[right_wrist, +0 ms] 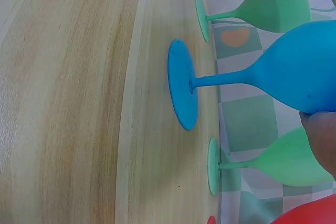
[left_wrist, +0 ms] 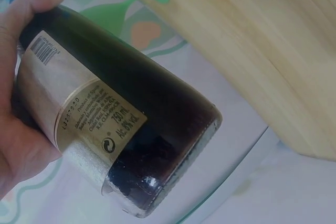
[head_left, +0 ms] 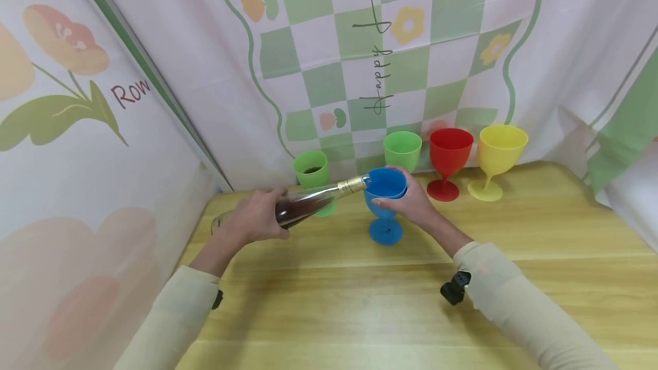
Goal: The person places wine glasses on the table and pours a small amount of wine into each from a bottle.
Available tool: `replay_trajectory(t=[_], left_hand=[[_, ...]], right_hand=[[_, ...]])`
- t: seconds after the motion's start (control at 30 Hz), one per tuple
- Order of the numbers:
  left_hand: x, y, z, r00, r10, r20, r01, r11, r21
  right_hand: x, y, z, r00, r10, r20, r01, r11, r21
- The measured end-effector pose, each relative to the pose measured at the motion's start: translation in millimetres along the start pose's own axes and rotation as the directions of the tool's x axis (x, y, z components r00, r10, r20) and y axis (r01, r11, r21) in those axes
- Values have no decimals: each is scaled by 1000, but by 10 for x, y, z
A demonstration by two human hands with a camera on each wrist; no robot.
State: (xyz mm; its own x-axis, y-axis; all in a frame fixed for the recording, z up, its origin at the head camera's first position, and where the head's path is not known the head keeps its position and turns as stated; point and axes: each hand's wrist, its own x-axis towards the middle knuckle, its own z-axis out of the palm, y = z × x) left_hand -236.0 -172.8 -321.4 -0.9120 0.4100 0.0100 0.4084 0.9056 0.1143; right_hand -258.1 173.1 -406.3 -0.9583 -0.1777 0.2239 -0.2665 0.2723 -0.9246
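My left hand (head_left: 257, 216) grips a wine bottle (head_left: 308, 203) round its body, tilted with the neck up to the right. Dark liquid shows through the glass, and a pale label (left_wrist: 94, 106) faces the left wrist camera. The bottle's mouth is right at the rim of a blue goblet (head_left: 385, 198). Thumb and fingers of my right hand (head_left: 411, 198) hold that goblet round its bowl, and it stands upright. Left of it, partly behind the bottle, a green goblet (head_left: 311, 167) has dark liquid inside.
Behind the blue goblet stands another green goblet (head_left: 402, 150). A red goblet (head_left: 450, 153) and a yellow goblet (head_left: 500, 153) are to its right, near the back edge of the wooden table (head_left: 329, 307). A patterned curtain (head_left: 354, 44) hangs close behind them.
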Motion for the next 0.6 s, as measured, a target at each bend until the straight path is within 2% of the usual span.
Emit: replay_trajectory(t=[0.33,0.6], left_hand=[[9,-5,-47,1000,-1,23,1,1000,17],[26,-6,-78,1000,18,11,-18,1000,19]], right_hand=[[-1,5,4,1000,11,8,-11,1000,5],[15,14,-3,1000,7,2,-7,1000,1]])
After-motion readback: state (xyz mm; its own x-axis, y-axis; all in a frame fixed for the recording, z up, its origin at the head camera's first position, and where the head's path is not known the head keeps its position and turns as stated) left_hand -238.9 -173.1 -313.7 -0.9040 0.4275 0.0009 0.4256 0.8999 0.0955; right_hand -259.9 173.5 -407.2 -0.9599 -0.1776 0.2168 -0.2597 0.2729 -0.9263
